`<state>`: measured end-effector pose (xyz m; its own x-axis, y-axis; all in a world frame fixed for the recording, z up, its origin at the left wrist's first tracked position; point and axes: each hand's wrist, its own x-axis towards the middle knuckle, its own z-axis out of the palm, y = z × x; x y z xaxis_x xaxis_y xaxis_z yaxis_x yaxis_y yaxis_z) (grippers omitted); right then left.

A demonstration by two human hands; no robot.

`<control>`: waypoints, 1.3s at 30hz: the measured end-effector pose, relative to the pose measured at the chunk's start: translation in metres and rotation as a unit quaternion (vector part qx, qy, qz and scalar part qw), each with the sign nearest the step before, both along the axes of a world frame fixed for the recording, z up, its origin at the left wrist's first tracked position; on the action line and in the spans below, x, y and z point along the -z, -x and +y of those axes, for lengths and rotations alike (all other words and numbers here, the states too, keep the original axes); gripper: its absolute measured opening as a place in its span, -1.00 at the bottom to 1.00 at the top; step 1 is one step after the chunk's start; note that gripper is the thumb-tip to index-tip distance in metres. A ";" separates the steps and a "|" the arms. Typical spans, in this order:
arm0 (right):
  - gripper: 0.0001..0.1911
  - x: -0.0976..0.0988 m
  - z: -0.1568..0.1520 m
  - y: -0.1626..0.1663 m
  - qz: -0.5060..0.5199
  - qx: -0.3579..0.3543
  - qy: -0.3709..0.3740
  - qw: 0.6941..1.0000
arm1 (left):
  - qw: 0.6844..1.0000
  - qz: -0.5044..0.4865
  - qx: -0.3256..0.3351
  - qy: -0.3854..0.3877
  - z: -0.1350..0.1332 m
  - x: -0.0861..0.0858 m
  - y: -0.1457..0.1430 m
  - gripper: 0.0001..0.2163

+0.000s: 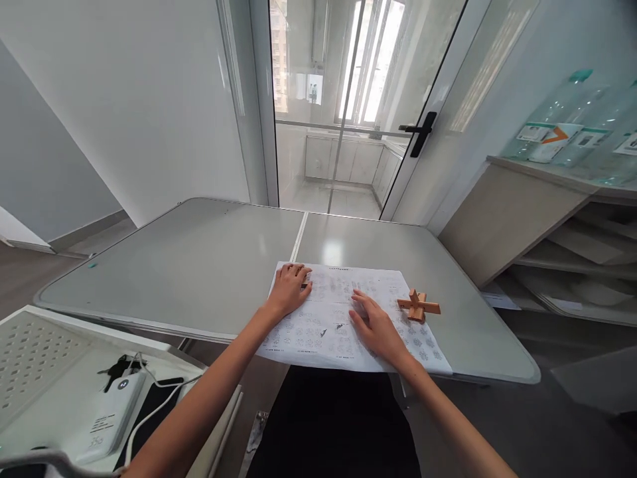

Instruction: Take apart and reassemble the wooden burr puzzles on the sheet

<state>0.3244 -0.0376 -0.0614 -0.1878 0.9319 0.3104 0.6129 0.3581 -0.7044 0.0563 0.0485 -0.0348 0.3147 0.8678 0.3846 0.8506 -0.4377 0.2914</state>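
Observation:
A large white instruction sheet [331, 345], printed with rows of small diagrams, lies on the table and hangs slightly over its near edge. My left hand [292, 290] rests on the sheet's upper left part, fingers curled; a small dark and brownish thing shows between thumb and fingers, mostly hidden. Over the sheet's right half is my right hand [379, 332], open, fingers apart and nothing in them. To the right of that hand, at the sheet's right edge, sits a wooden interlocking puzzle [418, 307] made of crossed bars.
The grey table [199, 265] has a seam across it. At lower left, a white cart [50, 398] carries a power bank [112, 415], keys [122, 368] and cables. Large plastic bottles [557, 133] stand on a shelf unit [527, 206] at right. A glass door [348, 153] is behind the table.

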 end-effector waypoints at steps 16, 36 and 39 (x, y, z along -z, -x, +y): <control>-0.68 -0.016 -0.002 -0.006 0.198 0.034 0.086 0.976 | 0.956 -0.185 0.155 0.167 -0.090 -0.037 -0.023 -0.75; -0.67 -0.021 -0.006 -0.007 0.221 0.035 0.106 0.969 | 0.922 -0.307 0.052 0.231 -0.101 -0.028 -0.029 -0.67; -0.66 -0.021 -0.006 -0.007 0.219 0.032 0.103 0.970 | 0.921 -0.311 0.051 0.229 -0.101 -0.026 -0.028 -0.67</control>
